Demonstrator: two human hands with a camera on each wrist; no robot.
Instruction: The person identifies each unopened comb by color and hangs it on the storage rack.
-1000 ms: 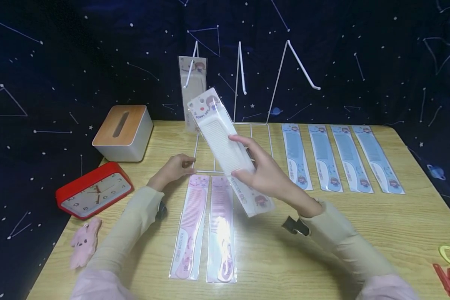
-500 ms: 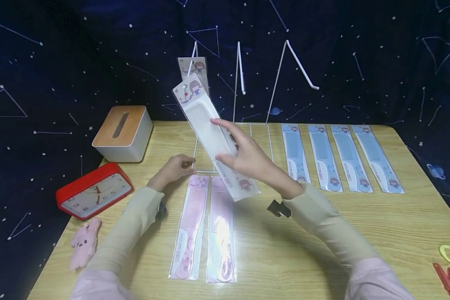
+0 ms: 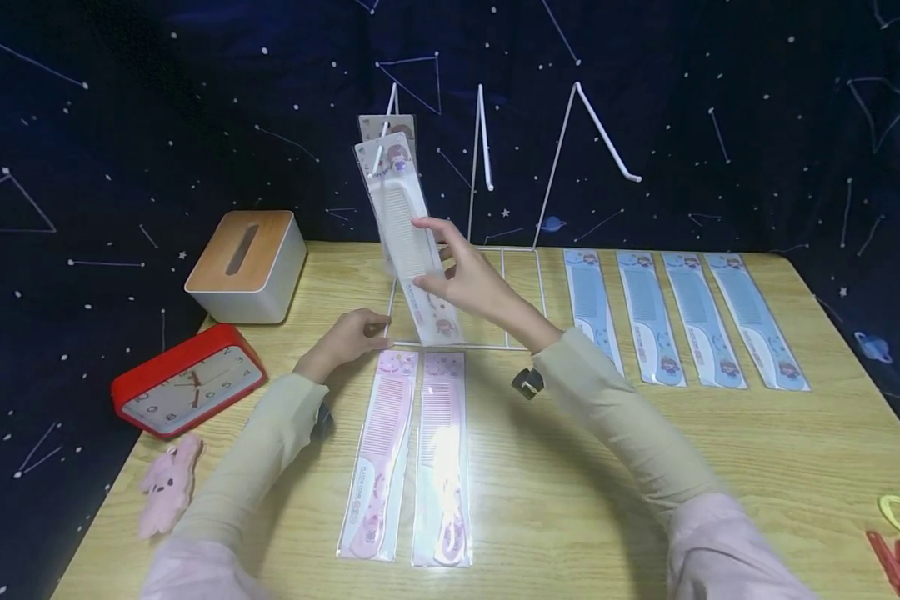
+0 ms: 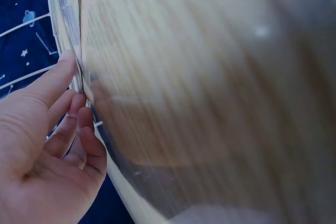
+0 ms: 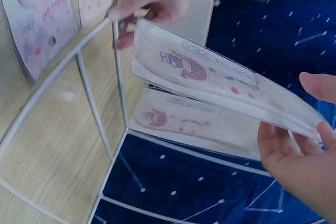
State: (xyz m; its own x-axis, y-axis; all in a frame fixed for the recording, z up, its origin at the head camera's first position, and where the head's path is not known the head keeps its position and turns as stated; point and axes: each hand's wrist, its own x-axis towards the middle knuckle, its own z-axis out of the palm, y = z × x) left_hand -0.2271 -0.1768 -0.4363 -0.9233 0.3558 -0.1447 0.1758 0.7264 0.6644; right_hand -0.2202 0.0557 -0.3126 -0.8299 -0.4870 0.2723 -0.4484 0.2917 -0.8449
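Note:
My right hand (image 3: 468,271) pinches a white comb in a clear package (image 3: 401,221) by its side edge, thumb and fingers on either face. The package tilts, and its printed top overlaps the tip of the left hook (image 3: 387,117) in the head view. Another packaged white comb (image 3: 367,125) hangs behind on that hook, mostly covered; its lower part (image 5: 178,116) shows in the right wrist view. At the near left corner of the white wire rack (image 3: 480,347), my left hand (image 3: 348,337) pinches the base wire between thumb and fingers.
Two packaged pink combs (image 3: 381,433) lie before the rack. Several packaged blue combs (image 3: 648,317) lie at right. On the left are a tissue box (image 3: 285,275), a red clock (image 3: 187,379) and a pink plush (image 3: 171,487). A red clip (image 3: 894,562) lies far right.
My right hand has carried the packaged white comb up and left to the left hook, turning it more upright. My left hand has stayed at the rack's corner.

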